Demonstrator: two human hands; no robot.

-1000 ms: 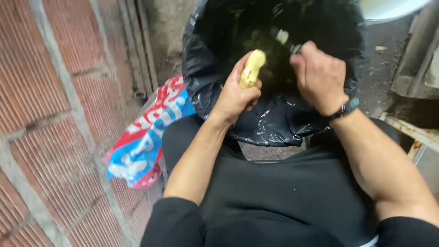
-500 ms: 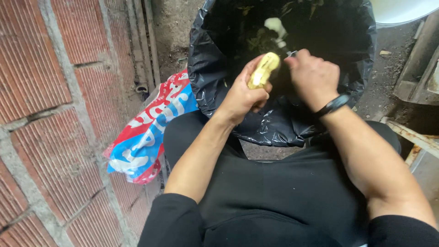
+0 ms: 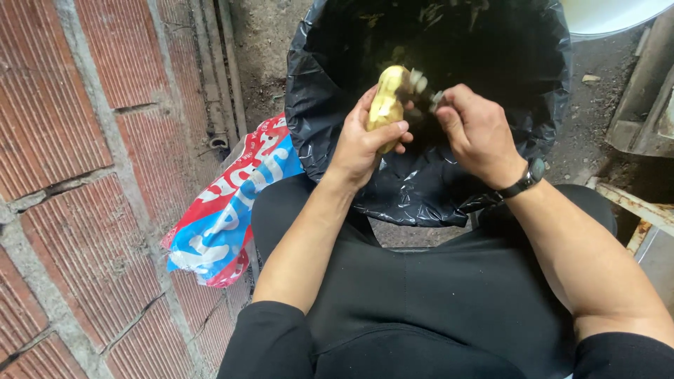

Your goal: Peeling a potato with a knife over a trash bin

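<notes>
In the head view, your left hand (image 3: 361, 140) is wrapped around a yellow potato (image 3: 385, 104) at upper centre of the frame, thumb pressed across it. Your right hand (image 3: 477, 133), just right of it, is curled around a small peeler (image 3: 434, 100) touching the potato's top. Both sit over the black bin bag (image 3: 421, 189); a red and blue sack (image 3: 225, 203) lies left.

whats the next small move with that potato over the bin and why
Probably turn the potato a little in the left hand. The side facing the camera looks pale yellow and already bare. The right hand holds a tool at its far end, though its blade is too small to make out. Scraps hang there over the black bin bag, so anything cut off would likely fall in.
</notes>
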